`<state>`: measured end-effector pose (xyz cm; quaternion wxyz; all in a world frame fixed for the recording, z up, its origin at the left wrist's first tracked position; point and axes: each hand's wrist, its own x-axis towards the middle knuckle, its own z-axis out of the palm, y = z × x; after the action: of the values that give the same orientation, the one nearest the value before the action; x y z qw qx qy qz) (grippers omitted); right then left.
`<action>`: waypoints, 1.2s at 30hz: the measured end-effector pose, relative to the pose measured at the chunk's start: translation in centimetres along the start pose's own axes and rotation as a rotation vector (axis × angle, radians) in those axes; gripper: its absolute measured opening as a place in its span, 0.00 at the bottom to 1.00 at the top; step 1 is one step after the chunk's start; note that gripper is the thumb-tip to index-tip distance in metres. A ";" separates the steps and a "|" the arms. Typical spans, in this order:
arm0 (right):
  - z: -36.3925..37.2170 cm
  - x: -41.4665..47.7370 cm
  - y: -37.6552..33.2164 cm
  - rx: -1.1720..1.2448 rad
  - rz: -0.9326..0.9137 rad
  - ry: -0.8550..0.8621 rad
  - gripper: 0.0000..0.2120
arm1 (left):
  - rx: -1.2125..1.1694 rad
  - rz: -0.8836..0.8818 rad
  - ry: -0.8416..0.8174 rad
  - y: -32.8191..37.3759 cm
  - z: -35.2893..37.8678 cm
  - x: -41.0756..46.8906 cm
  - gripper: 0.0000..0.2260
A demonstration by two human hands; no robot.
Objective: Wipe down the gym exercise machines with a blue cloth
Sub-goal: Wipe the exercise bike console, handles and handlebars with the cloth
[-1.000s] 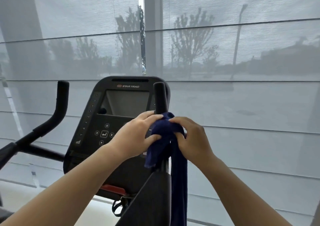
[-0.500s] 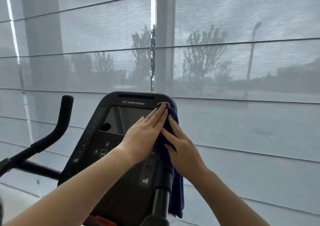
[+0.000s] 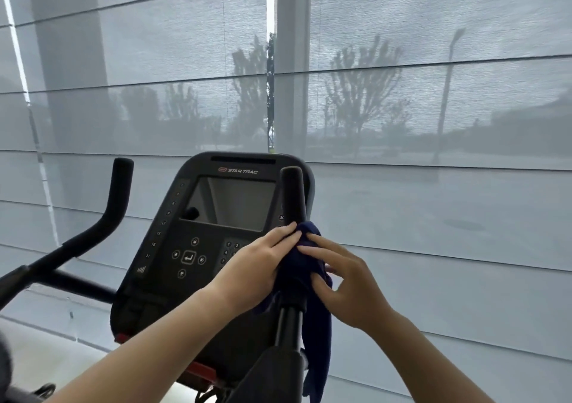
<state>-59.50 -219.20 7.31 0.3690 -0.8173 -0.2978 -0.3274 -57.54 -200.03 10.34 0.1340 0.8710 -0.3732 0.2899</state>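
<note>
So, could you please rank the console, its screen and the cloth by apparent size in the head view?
Largest: console.
Then screen and cloth, about alike; the cloth is nearer and partly hidden, so I leave them tied.

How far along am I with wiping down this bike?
Done: nothing shows as finished, and wiped surfaces would look no different here. In hand: the left hand presses and the right hand grips the cloth round the right handlebar, below its bare tip. Left: probably the left handlebar, the console, and any machines out of view.
</note>
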 end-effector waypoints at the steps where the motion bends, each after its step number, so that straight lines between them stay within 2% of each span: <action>1: 0.1 -0.5 -0.3 0.007 0.010 0.044 0.23 | -0.055 -0.030 0.014 0.2 -0.3 -0.3 0.25; 3: 0.6 -1.3 -0.9 0.002 0.043 0.055 0.23 | -0.123 -0.071 0.011 0.5 -0.9 -0.9 0.23; 6: 1.5 -2.5 -1.7 -0.069 0.126 -0.055 0.26 | -0.127 -0.096 -0.043 0.6 -1.9 -2.0 0.20; 8: 1.6 -2.9 -2.5 -0.087 0.168 -0.051 0.26 | -0.123 -0.107 -0.064 0.9 -2.5 -2.9 0.19; 13: 0.7 -3.1 -5.8 -0.163 0.096 0.004 0.24 | -0.114 -0.084 -0.086 1.9 -4.6 -5.3 0.19; 17: 0.4 -3.2 -9.4 -0.158 0.032 0.047 0.24 | -0.135 -0.071 -0.017 2.3 -7.5 -7.6 0.22; 20: 1.0 -4.3 -11.7 -0.167 0.072 -0.128 0.26 | -0.161 -0.076 -0.016 2.6 -9.3 -9.8 0.27; 22: 2.1 -6.0 -12.4 -0.191 0.164 -0.331 0.25 | -0.160 -0.076 -0.111 2.8 -9.3 -11.6 0.29; 24: 3.2 -7.8 -12.8 -0.262 0.195 -0.411 0.23 | -0.199 -0.104 -0.243 3.4 -8.2 -13.5 0.29; 26: 4.1 -9.3 -13.2 -0.320 0.168 -0.356 0.24 | -0.273 -0.133 -0.302 4.3 -6.8 -15.2 0.26; 29: 5.0 -11.0 -13.6 -0.376 0.135 -0.304 0.28 | -0.276 -0.138 -0.251 5.8 -5.2 -16.6 0.23; 36: 4.9 -6.7 -12.1 -0.307 0.287 -0.357 0.21 | -0.302 -0.268 -0.224 6.3 -3.9 -15.2 0.22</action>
<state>-70.89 -210.28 4.70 0.2252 -0.9422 -0.1862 -0.1640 -72.10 -193.86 4.33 0.2576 0.9096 -0.3060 0.1119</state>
